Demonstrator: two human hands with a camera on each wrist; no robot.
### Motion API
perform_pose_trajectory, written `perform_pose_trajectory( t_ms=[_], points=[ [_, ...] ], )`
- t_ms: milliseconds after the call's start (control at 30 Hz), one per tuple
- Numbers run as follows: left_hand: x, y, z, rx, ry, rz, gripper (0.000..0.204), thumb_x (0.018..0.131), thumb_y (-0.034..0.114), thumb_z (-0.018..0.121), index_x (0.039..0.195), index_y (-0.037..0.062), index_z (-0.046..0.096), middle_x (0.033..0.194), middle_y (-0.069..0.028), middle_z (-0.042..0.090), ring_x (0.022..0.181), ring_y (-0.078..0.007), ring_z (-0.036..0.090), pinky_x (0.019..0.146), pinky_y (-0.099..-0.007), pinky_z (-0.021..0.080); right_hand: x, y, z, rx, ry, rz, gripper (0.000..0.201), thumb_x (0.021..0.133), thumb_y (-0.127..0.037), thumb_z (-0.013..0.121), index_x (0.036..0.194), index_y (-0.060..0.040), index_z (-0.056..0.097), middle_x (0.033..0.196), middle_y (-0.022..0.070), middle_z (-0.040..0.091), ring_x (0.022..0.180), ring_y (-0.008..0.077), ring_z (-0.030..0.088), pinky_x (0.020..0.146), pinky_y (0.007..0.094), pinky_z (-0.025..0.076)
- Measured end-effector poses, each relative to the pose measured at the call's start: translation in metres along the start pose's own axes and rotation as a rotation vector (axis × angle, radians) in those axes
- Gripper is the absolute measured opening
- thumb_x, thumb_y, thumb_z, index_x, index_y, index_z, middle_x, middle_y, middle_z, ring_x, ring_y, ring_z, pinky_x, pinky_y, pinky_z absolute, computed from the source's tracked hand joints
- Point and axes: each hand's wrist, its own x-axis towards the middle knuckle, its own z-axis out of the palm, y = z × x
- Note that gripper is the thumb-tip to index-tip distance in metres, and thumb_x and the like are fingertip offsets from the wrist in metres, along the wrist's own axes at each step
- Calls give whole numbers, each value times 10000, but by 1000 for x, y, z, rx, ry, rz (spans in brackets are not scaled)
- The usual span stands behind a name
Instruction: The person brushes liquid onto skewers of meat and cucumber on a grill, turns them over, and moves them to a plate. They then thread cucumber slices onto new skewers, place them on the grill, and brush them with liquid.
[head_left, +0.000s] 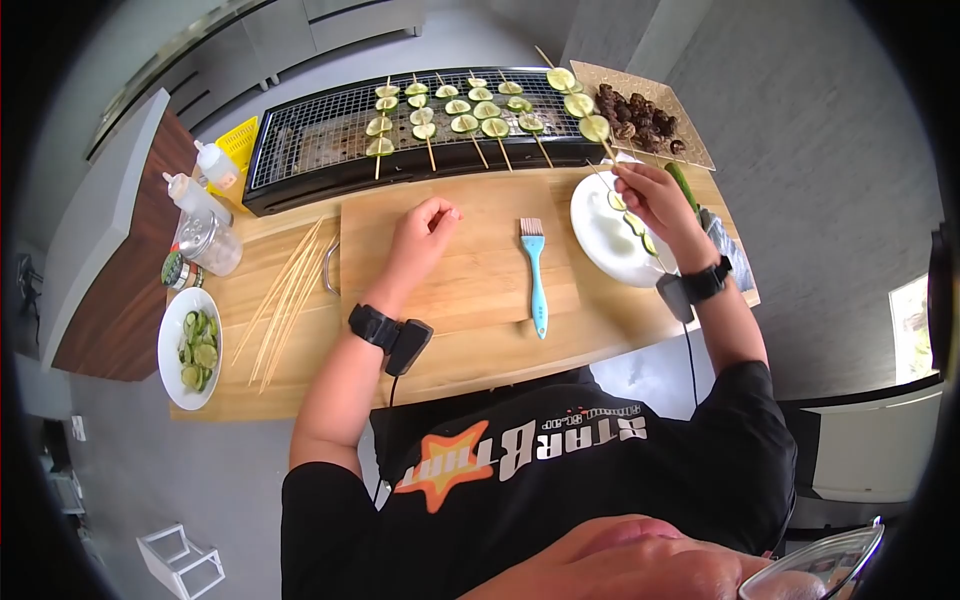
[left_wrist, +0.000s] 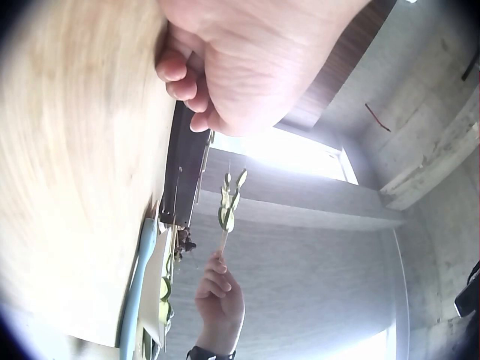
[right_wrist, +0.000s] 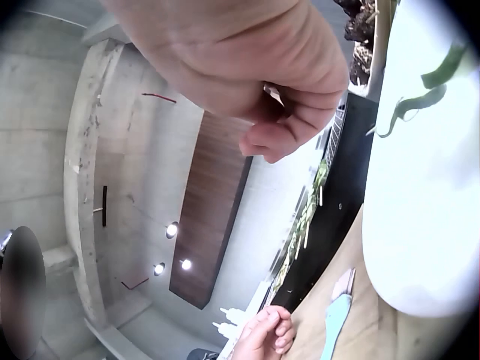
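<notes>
My right hand (head_left: 655, 205) pinches the bare lower end of a skewer of cucumber slices (head_left: 594, 127), raised above the white plate (head_left: 588, 235) with its tip slanting away toward the grill's right end. On that plate lies another skewer of cucumber slices (head_left: 634, 223). Over the wooden cutting board (head_left: 450, 280), my left hand (head_left: 425, 232) holds nothing, its fingers loosely curled. Between the two hands a blue-handled basting brush (head_left: 537, 280) lies on the board, bristles pointing away. Behind the board, several cucumber skewers (head_left: 463, 122) lie across the black grill (head_left: 300, 135).
Bare wooden skewers (head_left: 285, 300) lie left of the board, beside a white bowl (head_left: 168, 350) of cucumber slices. Squeeze bottles (head_left: 217, 165), a jar (head_left: 212, 245) and a yellow basket (head_left: 238, 140) stand at the left back. A tray (head_left: 690, 110) with dark brown pieces sits at the back right.
</notes>
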Motion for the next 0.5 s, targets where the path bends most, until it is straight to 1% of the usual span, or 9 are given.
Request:
perform_pose_trajectory(
  t_ms=[67, 133, 167, 267, 300, 400, 433, 500],
  points=[
    [0, 1, -1, 9, 2, -3, 159, 912, 145, 574, 881, -4, 617, 666, 13, 548, 617, -53, 464, 569, -230, 398, 24, 4, 2, 45, -19, 36, 194, 986, -154, 501, 1046, 20, 561, 810, 3, 600, 606, 32, 509, 513, 158, 434],
    [0, 1, -1, 12, -9, 10, 160, 929, 152, 564, 894, 6, 619, 699, 43, 532, 635, -31, 443, 570, -206, 377, 44, 9, 3, 54, -19, 79, 190, 986, -152, 500, 1043, 17, 565, 812, 9, 606, 618, 32, 524, 525, 154, 449],
    [0, 0, -1, 14, -15, 16, 161, 937, 155, 560, 900, 10, 620, 716, 58, 524, 644, -20, 432, 571, -195, 367, 53, 13, 3, 40, 12, 91, 202, 979, -168, 515, 1007, 22, 578, 790, 21, 620, 614, 43, 538, 517, 157, 444],
    [1, -1, 0, -7, 7, 27, 165, 909, 149, 582, 860, -8, 601, 655, 12, 534, 608, -59, 444, 561, -241, 393, 65, 13, 6, -219, -73, 77, 204, 963, -174, 538, 958, 22, 596, 766, 36, 637, 595, 60, 543, 523, 170, 452],
    [1, -2, 0, -11, 8, 28, 167, 908, 150, 585, 858, -8, 599, 654, 11, 533, 607, -59, 442, 560, -241, 392, 66, 9, 6, -422, -41, 56, 208, 927, -188, 590, 922, 19, 607, 740, 61, 645, 589, 87, 557, 528, 207, 462],
    [0, -1, 0, -15, 2, 23, 171, 906, 154, 592, 856, -10, 595, 652, 10, 529, 605, -59, 437, 557, -243, 391, 64, 4, 17, -959, 130, -181, 225, 885, -205, 639, 928, 15, 613, 731, 79, 647, 614, 129, 581, 556, 260, 473],
    [0, 0, 0, -8, -3, 19, 172, 905, 155, 594, 857, -10, 595, 652, 9, 529, 604, -59, 438, 557, -244, 391, 64, 3, 20, -1095, 195, -349, 246, 840, -232, 679, 882, 5, 628, 706, 99, 639, 637, 186, 602, 594, 312, 480],
    [1, 0, -1, -8, -7, 22, 174, 904, 157, 597, 859, -11, 595, 652, 8, 529, 603, -59, 439, 557, -245, 393, 63, -7, 24, -1198, 186, -281, 249, 821, -245, 691, 841, -3, 635, 700, 103, 632, 656, 211, 611, 621, 329, 484]
  ],
)
